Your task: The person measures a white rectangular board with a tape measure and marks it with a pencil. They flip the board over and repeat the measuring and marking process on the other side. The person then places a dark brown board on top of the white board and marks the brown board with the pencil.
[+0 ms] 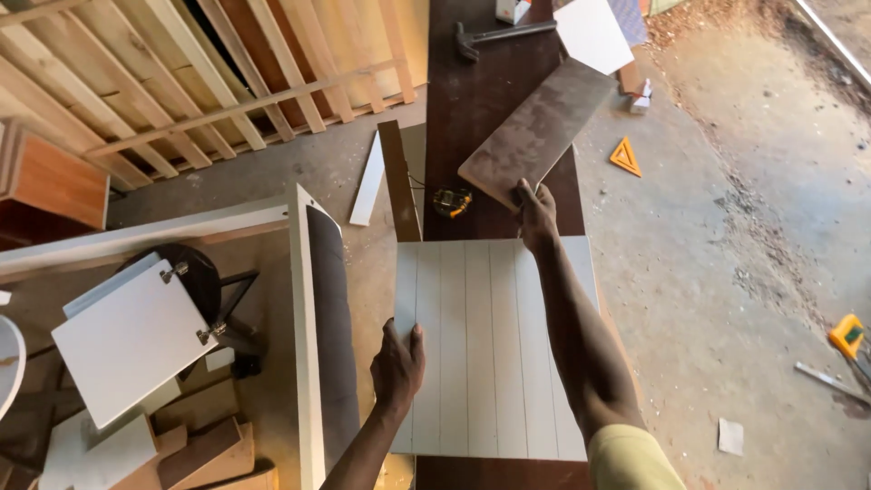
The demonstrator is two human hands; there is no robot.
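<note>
On the dark bench, brown board [535, 127] slants up-right from right hand [535, 216]

Left hand [397, 361] grips white panel [494, 349]; right hand [536, 214] lifts brown board [535, 132]

Left hand [397, 365] raised on a bent arm from the lower edge, fingers curled, thumb spread apart, back of hand facing up. Right hand [535, 213] stretched far forward on a nearly straight arm, fingers closed in a grip, wrist level.
</note>
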